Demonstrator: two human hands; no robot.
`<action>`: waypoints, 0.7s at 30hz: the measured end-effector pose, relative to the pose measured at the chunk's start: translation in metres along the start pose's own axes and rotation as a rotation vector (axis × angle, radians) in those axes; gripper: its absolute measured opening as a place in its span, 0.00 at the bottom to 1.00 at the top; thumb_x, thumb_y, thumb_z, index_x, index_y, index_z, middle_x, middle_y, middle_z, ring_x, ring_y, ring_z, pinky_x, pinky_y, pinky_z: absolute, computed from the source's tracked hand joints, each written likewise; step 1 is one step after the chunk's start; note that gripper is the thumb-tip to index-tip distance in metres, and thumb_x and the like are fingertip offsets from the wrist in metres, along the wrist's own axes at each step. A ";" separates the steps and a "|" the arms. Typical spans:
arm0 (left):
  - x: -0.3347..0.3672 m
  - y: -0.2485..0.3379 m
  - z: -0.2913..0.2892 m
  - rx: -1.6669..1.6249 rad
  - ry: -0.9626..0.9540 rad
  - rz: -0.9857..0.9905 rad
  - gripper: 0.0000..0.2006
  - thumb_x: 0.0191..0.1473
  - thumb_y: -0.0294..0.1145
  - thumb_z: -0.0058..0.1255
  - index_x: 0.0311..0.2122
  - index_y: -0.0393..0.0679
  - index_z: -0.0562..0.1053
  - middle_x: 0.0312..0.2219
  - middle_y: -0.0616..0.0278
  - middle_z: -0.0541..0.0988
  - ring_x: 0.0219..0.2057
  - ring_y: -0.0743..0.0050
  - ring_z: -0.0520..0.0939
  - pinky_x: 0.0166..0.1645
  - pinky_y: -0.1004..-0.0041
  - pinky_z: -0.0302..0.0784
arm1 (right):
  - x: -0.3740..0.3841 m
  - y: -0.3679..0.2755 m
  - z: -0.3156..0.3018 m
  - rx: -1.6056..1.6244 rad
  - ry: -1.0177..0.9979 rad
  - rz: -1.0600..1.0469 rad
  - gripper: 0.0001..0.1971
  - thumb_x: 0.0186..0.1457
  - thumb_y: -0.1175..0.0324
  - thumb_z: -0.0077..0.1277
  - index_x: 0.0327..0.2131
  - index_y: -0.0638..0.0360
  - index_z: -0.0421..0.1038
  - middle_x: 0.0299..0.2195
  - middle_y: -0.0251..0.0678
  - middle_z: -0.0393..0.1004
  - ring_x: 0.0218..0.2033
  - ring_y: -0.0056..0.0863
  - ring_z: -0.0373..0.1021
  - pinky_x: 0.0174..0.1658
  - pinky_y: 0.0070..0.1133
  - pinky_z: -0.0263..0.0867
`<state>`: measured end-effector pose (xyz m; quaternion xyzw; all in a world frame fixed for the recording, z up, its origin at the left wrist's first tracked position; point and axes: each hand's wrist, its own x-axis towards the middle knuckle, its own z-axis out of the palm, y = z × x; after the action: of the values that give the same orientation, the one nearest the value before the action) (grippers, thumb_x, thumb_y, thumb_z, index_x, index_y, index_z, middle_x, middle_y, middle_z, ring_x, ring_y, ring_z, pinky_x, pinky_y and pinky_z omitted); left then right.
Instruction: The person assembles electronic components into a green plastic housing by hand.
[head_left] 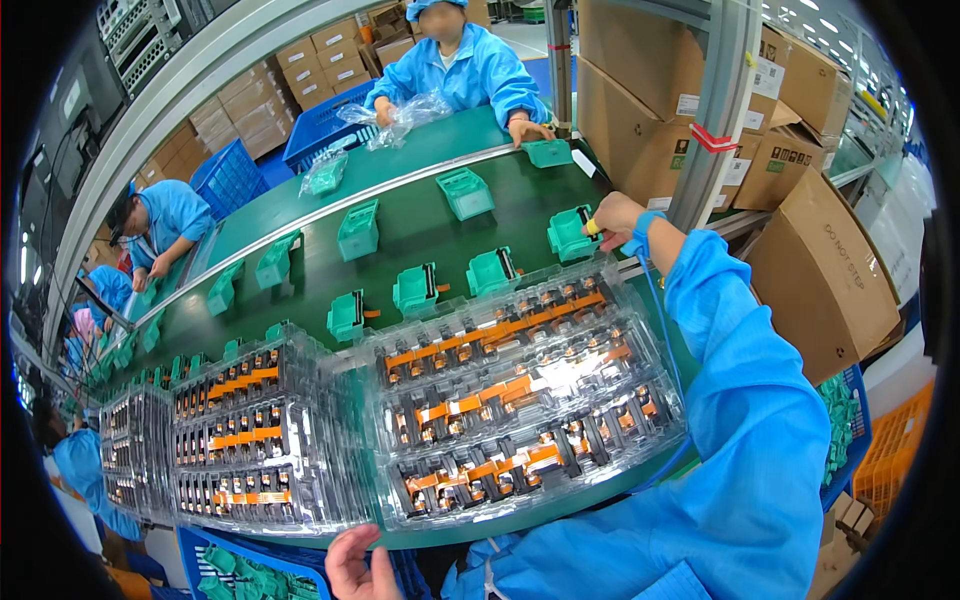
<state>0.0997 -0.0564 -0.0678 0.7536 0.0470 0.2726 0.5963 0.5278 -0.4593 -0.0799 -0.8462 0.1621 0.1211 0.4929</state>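
One blue plastic crate (188,562) is filled with loose green plastic parts (250,580). Beside it, the left hand (362,566) is held with fingers half curled and apart, nothing gripped. Beyond, stacked clear plastic trays (655,405) are loaded with black components joined by orange strips (495,332). Past them, the right hand's (616,219) bent fingers are laid at the right side of a green plastic housing (568,236) on the dark green conveyor belt (410,225); whether it is gripped cannot be told. More housings are spaced along the belt. Farther off, clear plastic bags (410,120) are handled by a blue-clad co-worker (465,70), and brown cardboard boxes (640,130) are piled.
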 end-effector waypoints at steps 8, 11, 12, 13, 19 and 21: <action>-0.017 0.007 -0.040 0.259 0.231 -0.184 0.13 0.52 0.17 0.44 0.44 0.35 0.65 0.40 0.53 0.73 0.41 0.69 0.75 0.48 0.73 0.70 | 0.014 0.007 0.020 -0.295 -0.107 0.075 0.20 0.41 0.65 0.62 0.30 0.72 0.66 0.28 0.43 0.68 0.26 0.34 0.68 0.26 0.29 0.73; -0.017 0.006 -0.042 0.239 0.250 -0.187 0.13 0.52 0.17 0.44 0.44 0.35 0.65 0.40 0.53 0.73 0.41 0.69 0.75 0.48 0.73 0.70 | -0.026 -0.015 0.016 -0.560 0.002 -0.073 0.21 0.42 0.60 0.60 0.29 0.72 0.68 0.27 0.43 0.72 0.27 0.31 0.70 0.27 0.26 0.69; -0.014 0.005 -0.041 0.197 0.230 -0.170 0.13 0.52 0.17 0.44 0.44 0.35 0.65 0.40 0.53 0.73 0.41 0.68 0.74 0.48 0.72 0.70 | -0.041 -0.020 0.013 -0.729 0.138 -0.227 0.21 0.43 0.58 0.60 0.29 0.72 0.70 0.26 0.44 0.74 0.26 0.30 0.72 0.28 0.25 0.66; -0.013 0.003 -0.041 0.188 0.215 -0.166 0.13 0.52 0.17 0.44 0.45 0.35 0.64 0.41 0.53 0.73 0.42 0.68 0.74 0.48 0.72 0.70 | -0.049 -0.020 0.011 -0.640 0.238 -0.402 0.20 0.44 0.59 0.59 0.30 0.71 0.71 0.28 0.44 0.74 0.29 0.30 0.71 0.31 0.24 0.66; -0.013 -0.016 -0.041 0.137 0.244 -0.055 0.13 0.46 0.10 0.43 0.39 0.33 0.66 0.38 0.51 0.71 0.38 0.67 0.76 0.45 0.72 0.73 | -0.211 -0.078 0.093 -0.199 -0.421 -1.012 0.14 0.49 0.65 0.52 0.38 0.61 0.70 0.31 0.44 0.73 0.32 0.31 0.71 0.33 0.24 0.66; -0.013 -0.011 -0.042 0.186 0.267 0.045 0.12 0.44 0.12 0.47 0.36 0.33 0.68 0.35 0.51 0.74 0.35 0.67 0.77 0.42 0.73 0.74 | -0.257 -0.074 0.129 -0.448 -0.534 -1.216 0.13 0.49 0.64 0.52 0.38 0.57 0.70 0.28 0.42 0.73 0.31 0.35 0.70 0.33 0.26 0.66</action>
<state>0.0722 -0.0221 -0.0769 0.7635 0.1340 0.3778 0.5063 0.3152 -0.2731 0.0101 -0.8094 -0.4956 0.0581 0.3098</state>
